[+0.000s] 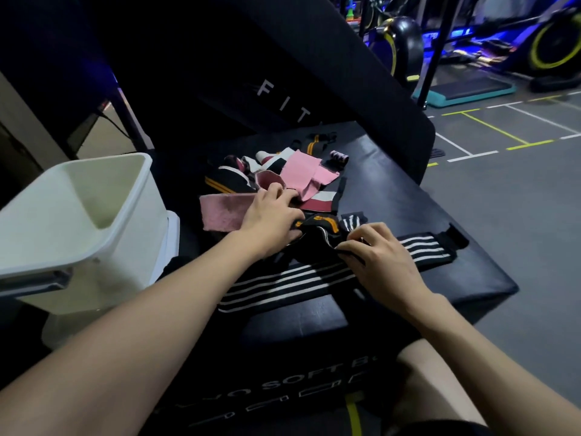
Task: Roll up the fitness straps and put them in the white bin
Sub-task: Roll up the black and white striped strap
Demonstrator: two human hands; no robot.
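A black strap with white stripes (295, 283) lies stretched across the near part of a black soft box (408, 190). My right hand (382, 256) pinches its upper edge near the middle. My left hand (275, 220) rests on a bunched black strap with orange stripes (323, 225), fingers curled onto it. Behind the hands lies a heap of loose straps: pink ones (300, 173), a fuzzy pink piece (221, 212), and black ones with orange stripes (220, 182). The white bin (78, 215) stands to the left of the box, with nothing visible inside.
A small rolled pink-and-black strap (339, 157) sits at the far side of the box. A black padded panel with white letters (283, 102) leans behind it. Exercise bikes (405, 39) and a step platform (465, 89) stand on the grey floor to the right.
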